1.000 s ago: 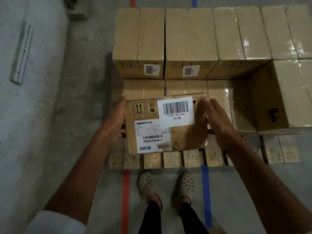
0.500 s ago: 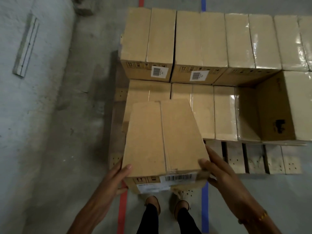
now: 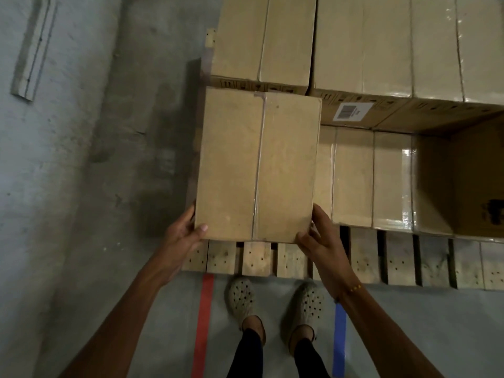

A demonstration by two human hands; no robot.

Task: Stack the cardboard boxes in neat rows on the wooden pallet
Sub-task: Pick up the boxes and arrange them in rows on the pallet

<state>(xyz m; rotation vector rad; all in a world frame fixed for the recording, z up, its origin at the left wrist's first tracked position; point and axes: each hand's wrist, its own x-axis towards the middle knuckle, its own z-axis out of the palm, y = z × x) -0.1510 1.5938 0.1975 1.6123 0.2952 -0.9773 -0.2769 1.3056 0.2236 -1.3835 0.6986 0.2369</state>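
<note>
Both hands on one cardboard box (image 3: 257, 166), mid-frame. Left hand (image 3: 182, 236) grips the near-left corner: thumb curled over the top edge, fingers hidden under/behind the side. Right hand (image 3: 320, 237) grips the near-right corner, thumb tip on the top edge, fingers wrapped down the right side; thin beaded bracelet (image 3: 354, 288) at that wrist. Both grips pinching the box, not spread.

Box top faces cam, tape seam runs down its centre, long axis pointing away from the person. It sits over the left end of the lower row of boxes (image 3: 368, 178); whether it rests on that row or is held just above, can't tell. Its far edge is just beside the front face of the taller back stack (image 3: 261, 39), upper centre.

Back stack runs across the top of frame to the right; barcode label (image 3: 351, 111) on one front face. Lower row is shiny w/ tape. Far right, another box (image 3: 474, 181) stands higher, its dark side face toward the gap.

Wooden pallet (image 3: 365, 260) slats show below the boxes. Below that, concrete floor (image 3: 81, 214), red tape line (image 3: 203, 323) and blue tape line (image 3: 339, 339), pale perforated clogs (image 3: 241, 298) between them. Grey strip (image 3: 34, 47) lies upper left.
</note>
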